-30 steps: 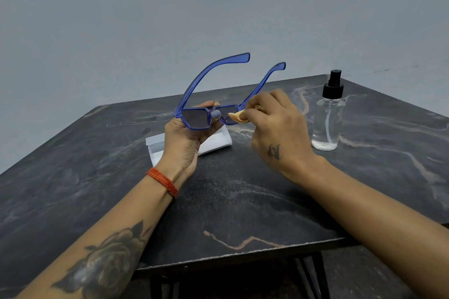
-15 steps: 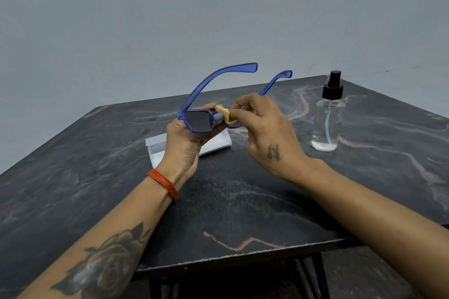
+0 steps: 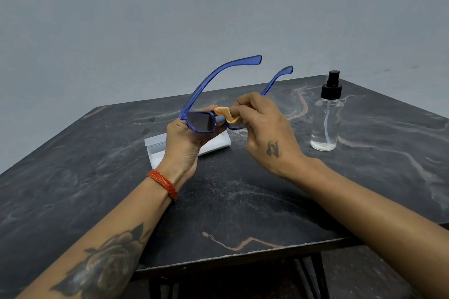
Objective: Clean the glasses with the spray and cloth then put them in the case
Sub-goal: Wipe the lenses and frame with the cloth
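Above the dark table (image 3: 243, 201), the left hand (image 3: 187, 145) grips the blue glasses (image 3: 201, 121) by one lens rim while the right hand (image 3: 264, 128) pinches the orange cloth (image 3: 227, 115) against the other lens. Wiping is underway; next, folding the arms for the white case (image 3: 213, 144).

Held above the table (image 3: 243, 201) by the left hand (image 3: 187, 143): glasses (image 3: 201, 122), arms pointing up and away. Pinched against their right lens by the right hand (image 3: 264, 128): a cloth (image 3: 226, 115). Lying on the table behind the left hand, a case (image 3: 213, 145); standing well to the right, a spray bottle (image 3: 326, 119).
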Available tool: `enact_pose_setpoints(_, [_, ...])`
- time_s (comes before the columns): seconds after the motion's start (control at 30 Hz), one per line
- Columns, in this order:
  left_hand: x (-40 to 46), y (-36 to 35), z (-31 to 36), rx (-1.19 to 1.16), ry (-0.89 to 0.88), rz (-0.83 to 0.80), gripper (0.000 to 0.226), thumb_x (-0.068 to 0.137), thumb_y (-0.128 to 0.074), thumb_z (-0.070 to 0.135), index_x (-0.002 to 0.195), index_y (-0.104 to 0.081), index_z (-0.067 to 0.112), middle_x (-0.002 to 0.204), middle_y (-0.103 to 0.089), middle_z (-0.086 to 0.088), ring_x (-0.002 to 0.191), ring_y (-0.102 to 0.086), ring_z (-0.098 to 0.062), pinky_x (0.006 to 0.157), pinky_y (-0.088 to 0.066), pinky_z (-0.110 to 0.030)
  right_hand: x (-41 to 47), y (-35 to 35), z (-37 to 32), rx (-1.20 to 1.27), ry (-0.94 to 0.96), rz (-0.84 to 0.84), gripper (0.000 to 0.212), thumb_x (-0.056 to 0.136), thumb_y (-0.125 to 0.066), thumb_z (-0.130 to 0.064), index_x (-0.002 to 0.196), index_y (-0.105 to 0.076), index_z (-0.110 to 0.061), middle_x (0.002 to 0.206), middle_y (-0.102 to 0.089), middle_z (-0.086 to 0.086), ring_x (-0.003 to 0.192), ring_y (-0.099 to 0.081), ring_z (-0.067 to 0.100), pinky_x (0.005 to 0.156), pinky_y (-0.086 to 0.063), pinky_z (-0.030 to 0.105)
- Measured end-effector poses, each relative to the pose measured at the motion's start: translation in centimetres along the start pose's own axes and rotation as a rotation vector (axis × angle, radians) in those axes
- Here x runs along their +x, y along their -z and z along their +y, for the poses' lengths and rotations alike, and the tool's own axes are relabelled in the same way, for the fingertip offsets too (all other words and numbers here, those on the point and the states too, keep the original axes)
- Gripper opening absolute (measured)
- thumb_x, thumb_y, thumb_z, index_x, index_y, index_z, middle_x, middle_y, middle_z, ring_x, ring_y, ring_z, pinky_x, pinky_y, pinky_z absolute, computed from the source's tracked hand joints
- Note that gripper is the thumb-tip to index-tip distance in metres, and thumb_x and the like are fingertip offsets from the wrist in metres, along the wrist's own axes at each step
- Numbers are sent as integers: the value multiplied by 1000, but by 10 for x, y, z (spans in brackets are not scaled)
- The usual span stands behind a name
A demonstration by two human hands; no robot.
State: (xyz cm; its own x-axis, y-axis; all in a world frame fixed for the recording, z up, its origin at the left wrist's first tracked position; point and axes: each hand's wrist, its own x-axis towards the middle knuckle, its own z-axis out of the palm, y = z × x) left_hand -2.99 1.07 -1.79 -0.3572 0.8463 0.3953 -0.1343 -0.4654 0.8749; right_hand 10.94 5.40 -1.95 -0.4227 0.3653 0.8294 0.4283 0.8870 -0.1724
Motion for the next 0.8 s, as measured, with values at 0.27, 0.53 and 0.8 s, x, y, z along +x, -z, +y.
enact_pose_setpoints(0.27, [1,0,0,5,-1,0,27,55,-74,9,81,-71,6,82,-72,-6,89,-66,-27,76,-57,-33,0,9,-7,-239,63,-24,46,77,-27,-9,98,-67,-4,99,-60,14,83,-55,29,48,-29,23])
enact_pose_setpoints(0.53, [-1,0,2,-28,14,43,24,48,-75,15,72,-72,14,76,-73,-2,83,-68,-20,74,-58,-32,0,10,-8,-527,57,-49,44,74,-26,-5,81,-69,-3,82,-60,12,69,-53,27,49,-20,25])
enact_pose_setpoints(0.8, [-1,2,5,-50,6,68,22,49,-73,12,72,-73,14,84,-70,-7,76,-68,-16,74,-58,-31,-6,9,-9,-241,30,-5,33,75,-37,-14,77,-67,0,80,-56,11,65,-51,23,42,-34,25])
